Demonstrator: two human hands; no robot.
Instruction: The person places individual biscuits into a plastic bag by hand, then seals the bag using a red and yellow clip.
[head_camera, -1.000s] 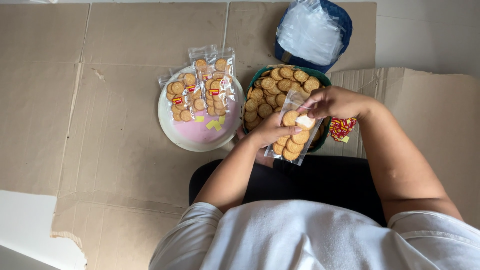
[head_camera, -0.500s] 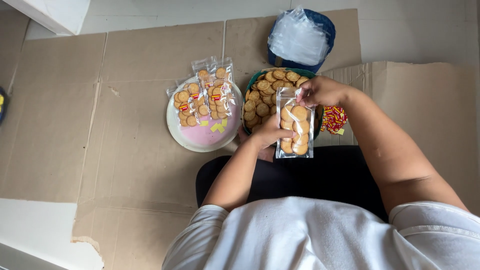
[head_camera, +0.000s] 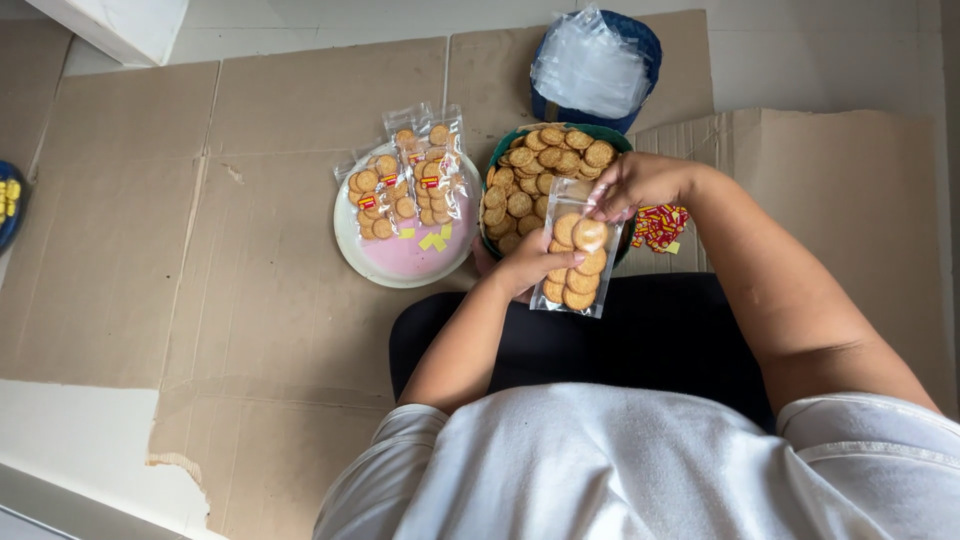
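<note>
My left hand (head_camera: 528, 266) grips the side of a clear plastic bag (head_camera: 577, 262) filled with round biscuits, held above my lap. My right hand (head_camera: 636, 184) pinches the top of that same bag. Just beyond the bag sits a green bowl (head_camera: 495, 156) heaped with loose round biscuits (head_camera: 548, 163). To the left, a pink plate (head_camera: 400, 254) carries several filled biscuit bags (head_camera: 408, 178) with red-and-yellow stickers.
A blue tub (head_camera: 645, 42) with a stack of empty clear bags (head_camera: 590, 66) stands behind the bowl. A pile of red-and-yellow stickers (head_camera: 660, 225) lies right of the bowl. Flattened cardboard (head_camera: 240, 250) covers the floor. A blue dish (head_camera: 10, 205) shows at the left edge.
The bag has turned from tilted to nearly upright in my hands, and my right hand has shifted to its top. The camera view has drifted right and down.
</note>
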